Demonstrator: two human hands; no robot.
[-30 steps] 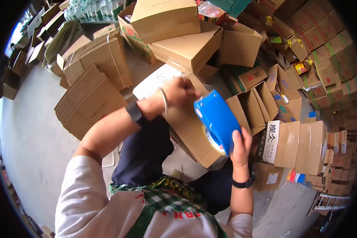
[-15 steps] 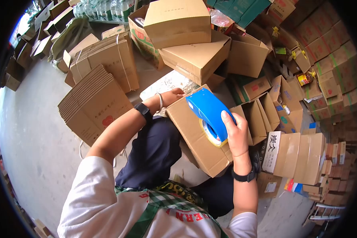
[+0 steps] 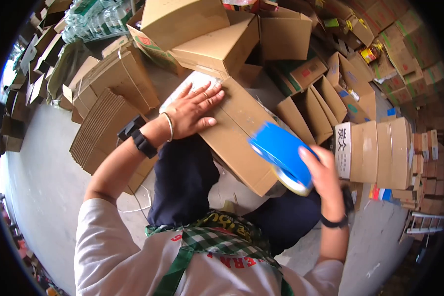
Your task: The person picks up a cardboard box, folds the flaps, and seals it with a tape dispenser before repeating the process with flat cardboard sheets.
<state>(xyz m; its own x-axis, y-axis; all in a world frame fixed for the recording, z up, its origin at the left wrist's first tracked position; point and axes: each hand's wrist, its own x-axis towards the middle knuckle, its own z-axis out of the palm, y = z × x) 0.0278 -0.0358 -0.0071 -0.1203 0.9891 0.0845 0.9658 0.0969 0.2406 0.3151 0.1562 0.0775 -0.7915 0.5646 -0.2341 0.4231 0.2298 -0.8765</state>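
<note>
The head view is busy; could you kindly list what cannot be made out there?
In the head view:
Beneath the left hand: hidden by that hand.
Print on the tape roll: blurred, apparently by motion.
Inside of the carton: hidden by its closed top.
Far end of the uppermost box: cut off by the top edge.

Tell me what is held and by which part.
The right hand grips the blue tape dispenser by the end beside its roll; the left hand grips nothing.
</note>
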